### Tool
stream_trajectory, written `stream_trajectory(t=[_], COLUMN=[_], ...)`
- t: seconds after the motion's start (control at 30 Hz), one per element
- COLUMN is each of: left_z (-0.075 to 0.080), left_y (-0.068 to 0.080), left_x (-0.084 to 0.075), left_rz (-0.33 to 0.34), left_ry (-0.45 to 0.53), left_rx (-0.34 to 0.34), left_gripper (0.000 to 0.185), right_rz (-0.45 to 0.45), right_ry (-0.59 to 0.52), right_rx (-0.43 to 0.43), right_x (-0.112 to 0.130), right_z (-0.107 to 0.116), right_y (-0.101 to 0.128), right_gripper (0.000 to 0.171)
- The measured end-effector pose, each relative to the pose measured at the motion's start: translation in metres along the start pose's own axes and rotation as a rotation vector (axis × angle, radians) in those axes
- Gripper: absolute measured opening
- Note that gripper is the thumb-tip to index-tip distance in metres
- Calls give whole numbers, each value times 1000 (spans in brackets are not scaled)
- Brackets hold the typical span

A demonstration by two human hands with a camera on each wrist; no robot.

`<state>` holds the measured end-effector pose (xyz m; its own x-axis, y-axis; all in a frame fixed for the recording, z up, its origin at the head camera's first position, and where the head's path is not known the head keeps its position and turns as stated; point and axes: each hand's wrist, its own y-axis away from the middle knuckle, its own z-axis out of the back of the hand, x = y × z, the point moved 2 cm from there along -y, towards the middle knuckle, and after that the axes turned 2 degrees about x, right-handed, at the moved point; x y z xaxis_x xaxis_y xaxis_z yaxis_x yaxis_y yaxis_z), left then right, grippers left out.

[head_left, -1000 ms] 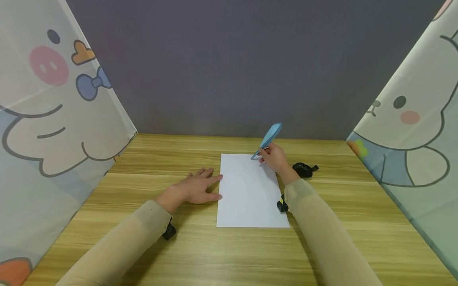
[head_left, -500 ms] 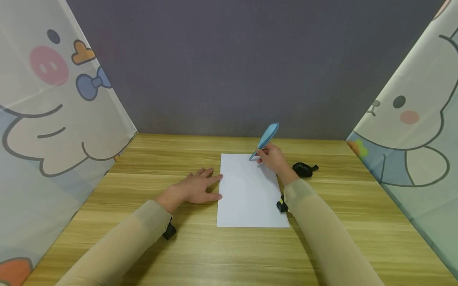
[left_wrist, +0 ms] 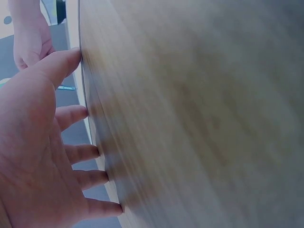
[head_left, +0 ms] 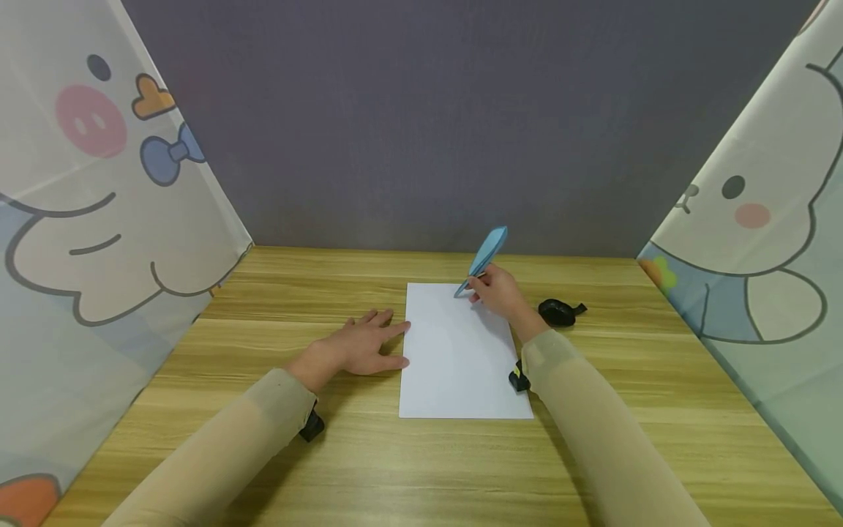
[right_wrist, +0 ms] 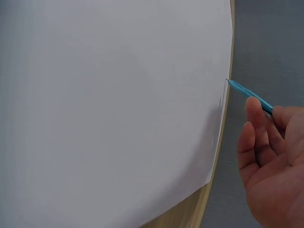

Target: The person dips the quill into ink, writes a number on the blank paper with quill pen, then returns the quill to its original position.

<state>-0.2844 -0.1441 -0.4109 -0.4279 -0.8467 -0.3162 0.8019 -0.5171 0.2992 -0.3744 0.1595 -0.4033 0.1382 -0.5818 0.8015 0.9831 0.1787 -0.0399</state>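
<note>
Near the top edge of a white sheet of paper (head_left: 454, 359), my right hand (head_left: 499, 291) pinches a blue pen (head_left: 486, 251) with a broad feather-shaped top. The pen leans up and to the right. In the right wrist view its slim tip (right_wrist: 231, 82) is right at the paper, beside some faint thin marks (right_wrist: 221, 100). My left hand (head_left: 364, 347) lies flat on the table with fingers spread, its thumb and index fingertips at the sheet's left edge. Seen from the left wrist, the left hand's fingertips rest on the wood, and the right hand (left_wrist: 32, 42) shows beyond.
A small black object (head_left: 558, 312) with a short tab lies on the wood-grain table (head_left: 421, 468), right of the right wrist. A dark grey panel (head_left: 435, 132) stands behind the table. Cartoon-printed cloths (head_left: 59, 190) flank both sides.
My right hand and the blue pen have slid slightly to the left along the top of the paper. The left hand and the sheet have stayed put.
</note>
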Motion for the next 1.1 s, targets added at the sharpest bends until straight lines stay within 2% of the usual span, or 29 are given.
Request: stream_trajectory(t=[0.23,0.77,1.1], left_z=[-1,-1,-1], left_y=[-1,-1,-3], left_x=[0,-1,-1], left_rz=[-6,1,-3], left_ry=[-7,-16,-17], left_rx=[-2,-2,-3], left_gripper=[83,83,82], right_rz=[46,21,40], right_ry=[41,42,66], right_rx=[8,45,65], right_x=[-1,4,6], right_z=[-2,-8,-11], right_y=[0,1,2], right_gripper=[31,27,29])
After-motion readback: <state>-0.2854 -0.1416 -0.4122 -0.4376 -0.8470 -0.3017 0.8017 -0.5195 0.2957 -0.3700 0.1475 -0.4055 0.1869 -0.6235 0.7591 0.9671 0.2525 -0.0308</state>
